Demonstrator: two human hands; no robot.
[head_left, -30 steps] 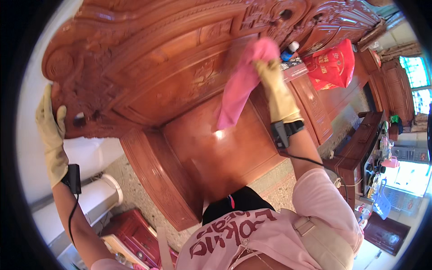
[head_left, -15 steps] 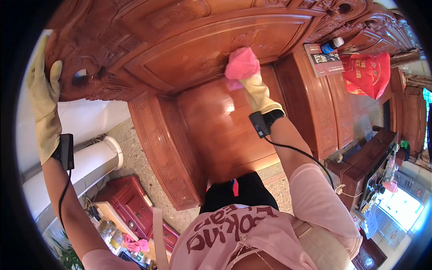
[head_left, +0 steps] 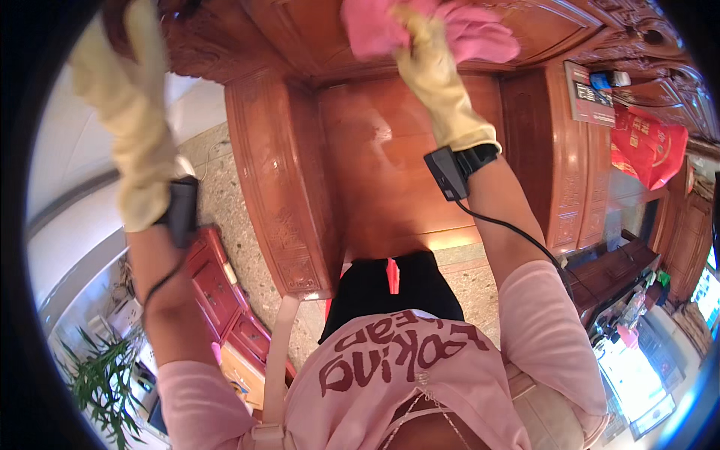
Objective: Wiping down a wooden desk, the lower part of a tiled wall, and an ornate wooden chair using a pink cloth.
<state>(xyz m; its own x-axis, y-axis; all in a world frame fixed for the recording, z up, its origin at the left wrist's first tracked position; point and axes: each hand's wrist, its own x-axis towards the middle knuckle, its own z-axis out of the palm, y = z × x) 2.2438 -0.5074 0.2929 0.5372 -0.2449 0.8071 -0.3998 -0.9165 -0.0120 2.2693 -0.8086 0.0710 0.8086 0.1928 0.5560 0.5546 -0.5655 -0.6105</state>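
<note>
My right hand, in a cream rubber glove, is closed on a pink cloth against the carved back panel of a reddish-brown wooden seat. The cloth spreads out on both sides of my fingers. At the upper left, my left hand, in a matching glove, is smeared by motion beside the carved edge of the backrest. Its thumb and fingers look apart, with dark wood showing between them. Their tips run toward the picture's upper rim.
Wooden side boxes flank the seat. On the right ledge lie a flat printed box, a blue bottle with a white cap and a red bag. A red cabinet and a potted plant stand lower left.
My right hand and the cloth have moved up the backrest in the picture, and the cloth has spread wider. My left hand has shifted up and right. The whole view has shifted.
</note>
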